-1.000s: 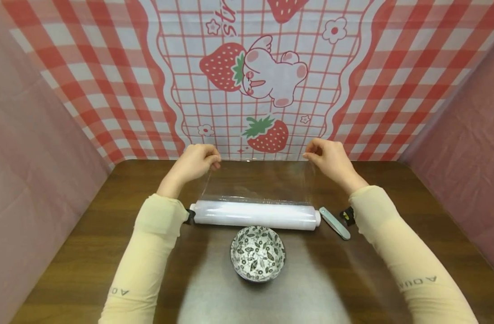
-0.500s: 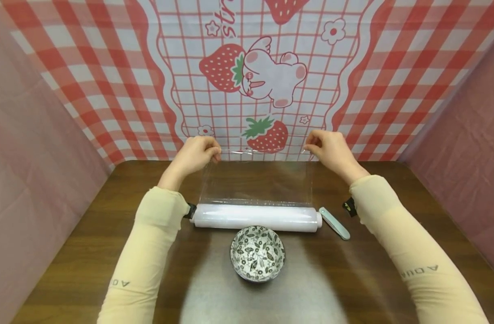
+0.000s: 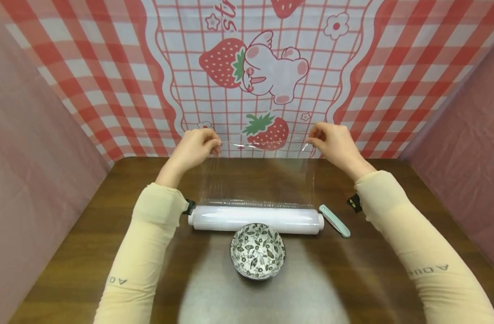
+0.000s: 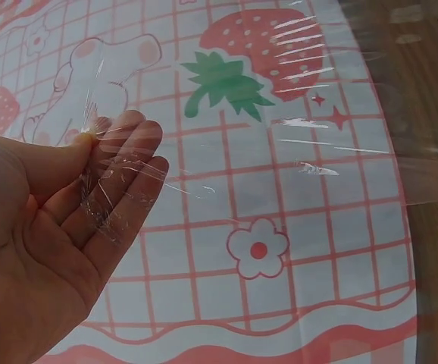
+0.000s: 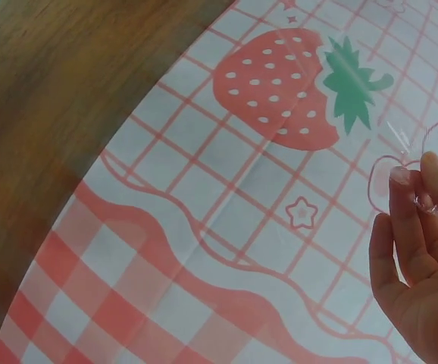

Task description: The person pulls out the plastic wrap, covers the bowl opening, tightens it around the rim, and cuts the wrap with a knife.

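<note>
A sheet of clear plastic wrap (image 3: 259,175) stretches up from a white roll of plastic wrap (image 3: 255,219) lying across the table. My left hand (image 3: 194,148) pinches the sheet's left corner between thumb and fingers; in the left wrist view the film (image 4: 109,189) is crumpled against the fingers. The right hand (image 3: 334,144) pinches the other corner, and in the right wrist view its thumb and fingertips (image 5: 401,176) meet at the film. Just in front of the roll stands a bowl (image 3: 258,252) with a dark leaf pattern. Beside the roll's right end lies a pale green folded utility knife (image 3: 334,221).
The brown wooden table (image 3: 93,243) ends at the back against a red-and-white strawberry-print cloth (image 3: 271,58). Pink cloth walls (image 3: 32,148) stand on both sides. A bright patch of light falls on the table's front.
Both hands have risen and moved away from the roll, drawing the plastic wrap sheet longer. The roll has shifted slightly toward the bowl. Neither hand has let go.
</note>
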`<action>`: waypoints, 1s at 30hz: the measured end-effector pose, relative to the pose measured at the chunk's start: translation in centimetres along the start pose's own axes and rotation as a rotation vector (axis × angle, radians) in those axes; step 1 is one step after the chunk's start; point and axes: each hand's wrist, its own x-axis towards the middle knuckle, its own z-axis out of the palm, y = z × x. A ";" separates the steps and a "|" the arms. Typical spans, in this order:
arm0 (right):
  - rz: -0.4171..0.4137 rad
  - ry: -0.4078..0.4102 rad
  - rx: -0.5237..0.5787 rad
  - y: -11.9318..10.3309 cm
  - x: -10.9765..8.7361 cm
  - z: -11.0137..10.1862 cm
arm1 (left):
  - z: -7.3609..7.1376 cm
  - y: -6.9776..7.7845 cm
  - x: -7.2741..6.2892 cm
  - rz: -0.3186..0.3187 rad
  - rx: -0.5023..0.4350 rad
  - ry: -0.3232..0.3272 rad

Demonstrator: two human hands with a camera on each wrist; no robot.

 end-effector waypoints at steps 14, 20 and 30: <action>-0.124 0.095 -0.032 -2.0 -4.3 -2.3 | -0.8 1.8 -4.9 0.124 0.066 0.055; -0.179 0.129 -0.054 -2.3 -5.0 -2.8 | -1.2 2.4 -4.9 0.179 0.122 0.050; -0.126 0.012 -0.053 -1.3 -1.6 -2.0 | -1.4 1.2 -1.3 0.053 0.012 -0.043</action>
